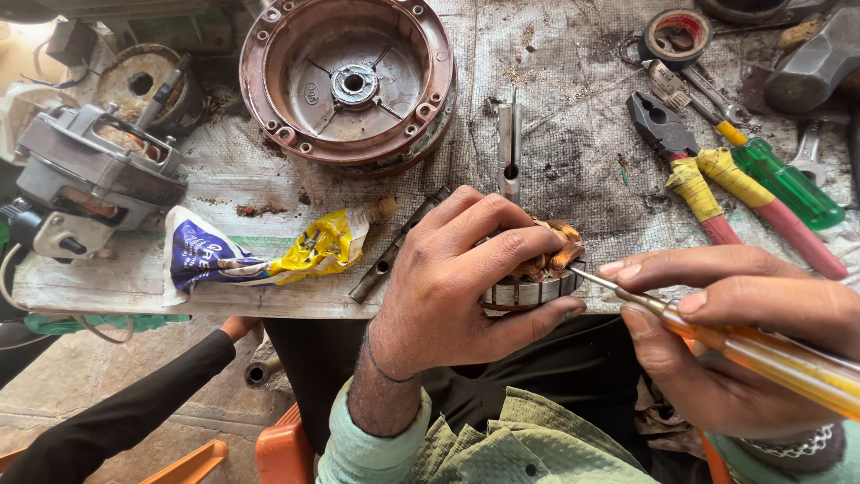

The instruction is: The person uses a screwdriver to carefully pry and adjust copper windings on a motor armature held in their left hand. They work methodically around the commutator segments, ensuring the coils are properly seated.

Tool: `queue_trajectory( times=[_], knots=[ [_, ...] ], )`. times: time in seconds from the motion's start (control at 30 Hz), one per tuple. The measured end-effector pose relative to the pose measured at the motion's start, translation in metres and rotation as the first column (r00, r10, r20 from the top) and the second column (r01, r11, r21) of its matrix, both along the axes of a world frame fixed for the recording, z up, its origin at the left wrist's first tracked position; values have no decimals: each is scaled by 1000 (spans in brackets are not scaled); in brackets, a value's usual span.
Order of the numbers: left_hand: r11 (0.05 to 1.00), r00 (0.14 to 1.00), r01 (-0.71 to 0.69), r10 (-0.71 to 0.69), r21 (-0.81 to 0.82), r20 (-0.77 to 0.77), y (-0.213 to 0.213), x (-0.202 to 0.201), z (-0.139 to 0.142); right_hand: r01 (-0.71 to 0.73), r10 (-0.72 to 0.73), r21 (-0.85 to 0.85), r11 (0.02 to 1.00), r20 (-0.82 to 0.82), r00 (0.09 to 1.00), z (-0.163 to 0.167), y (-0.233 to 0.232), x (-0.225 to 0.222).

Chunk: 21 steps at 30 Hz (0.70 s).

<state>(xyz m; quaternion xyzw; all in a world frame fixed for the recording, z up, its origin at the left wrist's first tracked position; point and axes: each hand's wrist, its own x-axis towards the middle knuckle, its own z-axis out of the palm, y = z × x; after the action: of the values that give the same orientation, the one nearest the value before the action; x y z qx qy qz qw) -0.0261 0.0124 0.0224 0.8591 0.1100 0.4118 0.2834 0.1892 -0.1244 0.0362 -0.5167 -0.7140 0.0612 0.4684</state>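
Stator [530, 278] with copper windings was gripped at the table [573, 116] edge by left hand [457, 278], fingers clamped | screwdriver [761, 354] was pinched by right hand [735, 341], tip at windings | judged heavy, rigid; wires fragile, best held by the steel core.

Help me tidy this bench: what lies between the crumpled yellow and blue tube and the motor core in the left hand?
In the head view, a dark flat metal strip lies slanted between the tube and the core held by the left hand.
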Motion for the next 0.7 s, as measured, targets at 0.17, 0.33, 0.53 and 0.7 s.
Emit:
queue_trajectory(
  times=[0.17, 0.33, 0.53, 0.7],
  knots=[
    [1000, 1000, -10, 11, 21, -9, -2, 0, 2, -39, 39, -5, 999, 22, 999, 6, 3, -3],
    [990, 994, -90, 96, 106, -59, -7, 0, 9, -51, 51, 0, 999, 4, 999, 4, 4, -3],
    [990, 994, -101, 103, 95, -22, -8, 2, 8, -34, 34, -22, 999, 8, 999, -2, -3, 0],
    [975, 981, -191, 186, 116, 53, -9, 8, 0, -81, 82, -36, 996, 40, 996, 4, -8, 7]
  ],
)
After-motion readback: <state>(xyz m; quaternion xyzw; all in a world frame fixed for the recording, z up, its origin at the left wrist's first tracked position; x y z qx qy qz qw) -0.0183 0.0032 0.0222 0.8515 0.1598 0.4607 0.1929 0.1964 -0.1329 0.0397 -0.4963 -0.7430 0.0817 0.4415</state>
